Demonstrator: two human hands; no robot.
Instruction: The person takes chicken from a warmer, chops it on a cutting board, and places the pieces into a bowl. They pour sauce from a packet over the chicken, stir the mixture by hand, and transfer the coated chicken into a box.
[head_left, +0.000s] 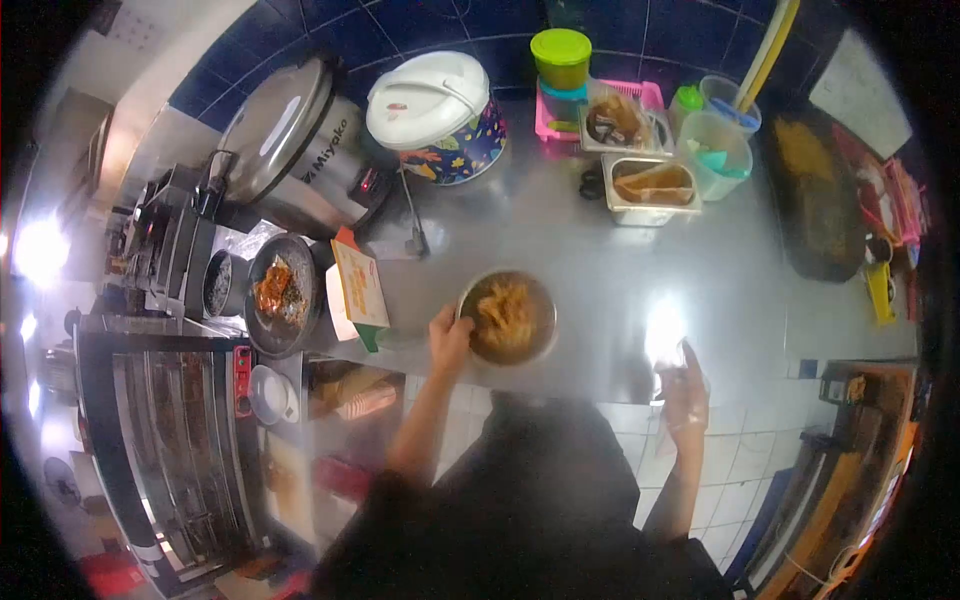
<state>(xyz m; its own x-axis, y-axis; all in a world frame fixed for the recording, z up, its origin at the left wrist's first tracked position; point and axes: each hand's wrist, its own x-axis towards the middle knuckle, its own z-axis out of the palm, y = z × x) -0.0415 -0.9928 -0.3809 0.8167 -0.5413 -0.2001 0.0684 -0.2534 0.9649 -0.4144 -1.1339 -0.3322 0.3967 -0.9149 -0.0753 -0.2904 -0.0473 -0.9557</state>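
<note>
My left hand [449, 341] grips the left rim of a round metal bowl [546, 318] near the front edge of the steel counter. Golden-brown food pieces [505, 310] lie in the middle of the bowl. Off to the right, my right hand [684, 393] is at the counter's front edge, beside a bright glare spot. It appears to wear a thin clear plastic glove, and its fingers stretch forward with nothing in them. Left of the bowl stands an open paper food box [358, 290] with a printed lid.
A dark stone-like pan [296, 322] with red sauced food sits left of the box. Behind are a large Miyako cooker [300, 150] and a patterned container [455, 145]. Metal food tins [655, 212] and plastic cups [735, 180] stand at the back right, near a dark chopping block [822, 225].
</note>
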